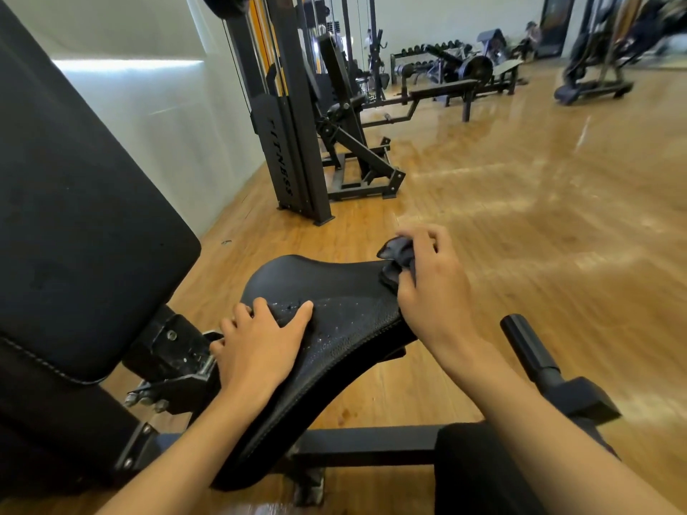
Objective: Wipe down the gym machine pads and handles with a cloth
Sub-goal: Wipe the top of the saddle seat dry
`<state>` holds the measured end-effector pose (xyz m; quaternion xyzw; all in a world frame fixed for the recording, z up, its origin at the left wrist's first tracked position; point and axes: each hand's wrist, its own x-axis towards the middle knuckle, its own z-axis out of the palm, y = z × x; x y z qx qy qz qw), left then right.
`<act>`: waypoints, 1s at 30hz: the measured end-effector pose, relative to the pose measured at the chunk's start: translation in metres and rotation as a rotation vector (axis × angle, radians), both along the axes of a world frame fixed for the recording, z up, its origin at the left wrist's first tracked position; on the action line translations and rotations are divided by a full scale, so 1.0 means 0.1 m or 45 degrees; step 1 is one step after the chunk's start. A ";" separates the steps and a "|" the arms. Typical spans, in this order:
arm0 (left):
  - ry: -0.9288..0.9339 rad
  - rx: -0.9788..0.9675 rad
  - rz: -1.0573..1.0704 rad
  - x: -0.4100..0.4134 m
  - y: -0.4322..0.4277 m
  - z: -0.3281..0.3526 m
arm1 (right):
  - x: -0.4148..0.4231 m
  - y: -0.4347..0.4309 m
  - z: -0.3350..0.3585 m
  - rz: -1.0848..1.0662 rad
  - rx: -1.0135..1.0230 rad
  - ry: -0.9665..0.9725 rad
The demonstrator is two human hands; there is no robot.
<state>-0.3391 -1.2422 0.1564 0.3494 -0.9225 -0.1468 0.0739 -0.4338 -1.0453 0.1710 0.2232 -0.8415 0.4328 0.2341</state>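
At frame centre, the right hand (431, 280) fingers (416, 236) curl around the cloth (397, 256) on the seat (334, 291); left hand (260, 343) fingers (260, 310) lie spread on it.

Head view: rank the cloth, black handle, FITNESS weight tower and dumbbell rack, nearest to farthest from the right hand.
1. Cloth: gripped in the right hand.
2. Black handle: low right.
3. FITNESS weight tower: ahead, left.
4. Dumbbell rack: far wall.

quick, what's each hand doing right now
Left hand: open, fingers flat on the seat pad, holding nothing.
Right hand: closed, gripping the dark cloth against the seat pad.
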 end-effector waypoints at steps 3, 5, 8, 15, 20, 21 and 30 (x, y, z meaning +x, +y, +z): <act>-0.001 -0.003 -0.005 0.00 -0.01 -0.02 | 0.02 0.03 -0.18 -0.116 -0.249 -0.104; -0.004 -0.005 -0.008 0.00 -0.01 -0.02 | 0.06 0.00 -0.22 -0.175 -0.332 -0.156; -0.002 0.000 -0.005 0.00 0.00 -0.01 | 0.13 -0.08 -0.23 -0.188 -0.418 -0.148; 0.009 0.066 0.014 0.01 0.01 -0.01 | 0.14 -0.10 -0.24 0.028 -0.522 -0.250; 0.009 0.061 0.016 0.00 0.01 -0.03 | 0.52 -0.22 -0.46 -0.041 -0.636 -0.207; 0.012 0.059 0.020 0.00 0.01 -0.03 | 0.52 -0.20 -0.42 -0.016 -0.578 -0.227; 0.024 0.072 0.029 0.00 0.03 -0.01 | 0.41 -0.21 -0.37 -0.030 -0.705 -0.405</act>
